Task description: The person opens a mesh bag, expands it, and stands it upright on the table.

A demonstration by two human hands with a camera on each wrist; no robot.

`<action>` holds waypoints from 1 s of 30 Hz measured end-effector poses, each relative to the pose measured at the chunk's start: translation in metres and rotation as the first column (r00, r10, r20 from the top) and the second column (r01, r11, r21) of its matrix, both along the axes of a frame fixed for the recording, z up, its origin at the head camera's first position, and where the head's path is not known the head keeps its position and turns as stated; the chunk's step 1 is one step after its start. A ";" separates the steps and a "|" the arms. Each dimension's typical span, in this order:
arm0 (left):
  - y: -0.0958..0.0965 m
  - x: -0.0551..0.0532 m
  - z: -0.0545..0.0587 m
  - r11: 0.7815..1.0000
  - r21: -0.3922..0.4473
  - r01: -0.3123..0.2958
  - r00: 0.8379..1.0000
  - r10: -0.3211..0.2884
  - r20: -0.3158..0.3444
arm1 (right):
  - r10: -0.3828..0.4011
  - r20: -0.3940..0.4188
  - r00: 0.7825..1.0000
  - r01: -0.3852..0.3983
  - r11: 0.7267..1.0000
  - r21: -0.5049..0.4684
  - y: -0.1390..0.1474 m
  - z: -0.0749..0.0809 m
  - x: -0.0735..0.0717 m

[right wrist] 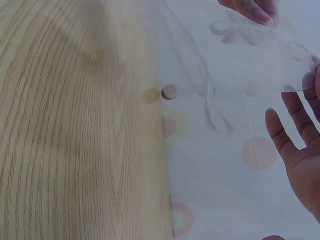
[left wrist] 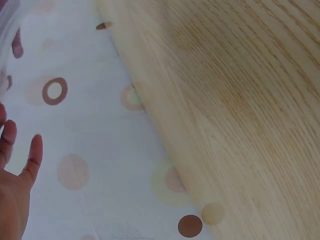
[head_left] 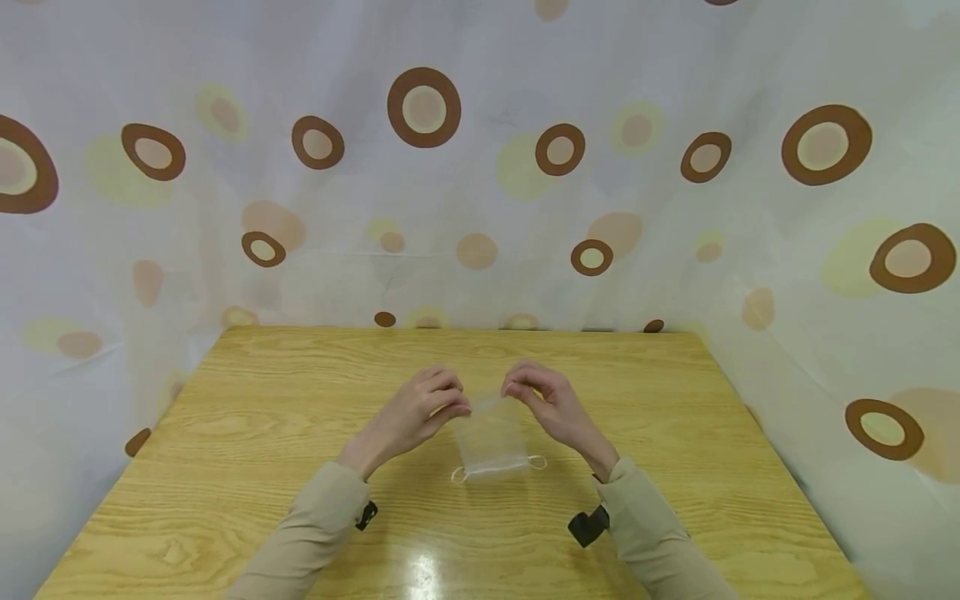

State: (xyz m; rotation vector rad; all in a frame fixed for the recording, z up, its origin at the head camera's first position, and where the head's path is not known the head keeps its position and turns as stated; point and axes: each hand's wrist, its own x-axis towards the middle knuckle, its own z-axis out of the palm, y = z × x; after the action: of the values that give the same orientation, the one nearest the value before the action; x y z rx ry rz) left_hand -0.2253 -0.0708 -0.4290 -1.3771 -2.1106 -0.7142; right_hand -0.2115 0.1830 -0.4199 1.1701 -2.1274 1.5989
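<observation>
Both hands hold up a small see-through drawstring bag (head_left: 493,437) over the middle of the table. Its white cord runs across the lower edge and ends in a loop at each side. At the bag's upper left corner, the left hand (head_left: 420,414) pinches between thumb and fingers; the right hand (head_left: 550,402) pinches the upper right corner the same way. Through the right wrist view, the clear film (right wrist: 250,55) stretches between the two hands, and the right hand's (right wrist: 302,165) other fingers spread away from it. Only part of the left hand (left wrist: 15,185) shows in its own wrist view.
A wood-grain table (head_left: 247,433) lies under the hands. Around its back and sides hangs a pale curtain (head_left: 480,192) with brown rings and pastel spots. Dark straps (head_left: 588,525) show at both wrists, by beige sleeves. Light glares off the table's front.
</observation>
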 end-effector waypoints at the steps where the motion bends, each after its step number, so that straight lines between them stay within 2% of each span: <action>1: 0.000 0.000 0.000 1.000 0.003 -0.005 1.000 0.005 0.009 | -0.005 0.011 1.000 0.005 1.000 -0.001 0.000 0.000 0.000; 6: 0.001 0.001 -0.001 0.999 0.031 -0.034 0.999 0.033 0.036 | -0.011 0.073 0.997 0.008 0.999 0.038 -0.001 0.000 0.003; 9: 0.004 0.001 -0.001 0.997 0.071 -0.034 0.998 0.030 0.056 | -0.005 0.093 0.996 0.001 0.999 0.049 -0.001 0.000 0.004; 11: 0.005 0.001 -0.002 0.993 0.118 -0.020 0.995 0.008 0.101 | 0.004 0.085 0.996 -0.007 0.999 0.032 -0.001 -0.001 0.002; 13: 0.007 0.002 -0.002 0.982 0.191 0.004 0.981 -0.041 0.187 | 0.014 0.069 0.998 -0.015 1.000 0.010 -0.002 -0.002 0.001; 14: 0.008 0.002 -0.002 0.973 0.232 0.016 0.969 -0.072 0.237 | 0.018 0.060 0.998 -0.018 1.000 -0.001 -0.002 -0.002 0.001; 16: 0.009 0.004 -0.002 0.949 0.312 0.040 0.927 -0.152 0.342 | 0.027 0.037 0.999 -0.026 1.000 -0.015 -0.001 -0.002 0.000; 18: 0.010 0.007 -0.002 0.920 0.388 0.060 0.867 -0.241 0.437 | 0.036 0.030 0.999 -0.035 0.999 -0.023 -0.001 -0.001 -0.001; 21: 0.011 0.010 0.000 0.875 0.478 0.073 0.760 -0.360 0.542 | 0.050 0.034 0.998 -0.049 0.999 -0.025 -0.002 -0.001 -0.001; 23: 0.010 0.011 0.000 0.853 0.517 0.067 0.706 -0.407 0.580 | 0.059 0.048 0.997 -0.058 0.998 -0.029 -0.002 -0.001 -0.001; 25: 0.010 0.011 0.000 0.844 0.534 0.050 0.675 -0.423 0.605 | 0.068 0.056 0.996 -0.066 0.997 -0.031 -0.002 -0.001 -0.001; 26: 0.010 0.011 0.000 0.845 0.534 0.044 0.670 -0.421 0.612 | 0.069 0.070 0.995 -0.067 0.997 -0.030 -0.002 0.000 0.000; 30: 0.011 0.011 0.000 0.858 0.514 0.017 0.674 -0.389 0.627 | 0.088 0.135 0.987 -0.083 0.996 -0.039 -0.002 0.001 0.002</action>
State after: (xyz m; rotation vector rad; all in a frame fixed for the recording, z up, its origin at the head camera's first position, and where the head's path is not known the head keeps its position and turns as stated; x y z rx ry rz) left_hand -0.2142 -0.0600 -0.4293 -1.1605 -2.0649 -2.0061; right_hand -0.2097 0.1811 -0.4193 1.1879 -2.1505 1.7934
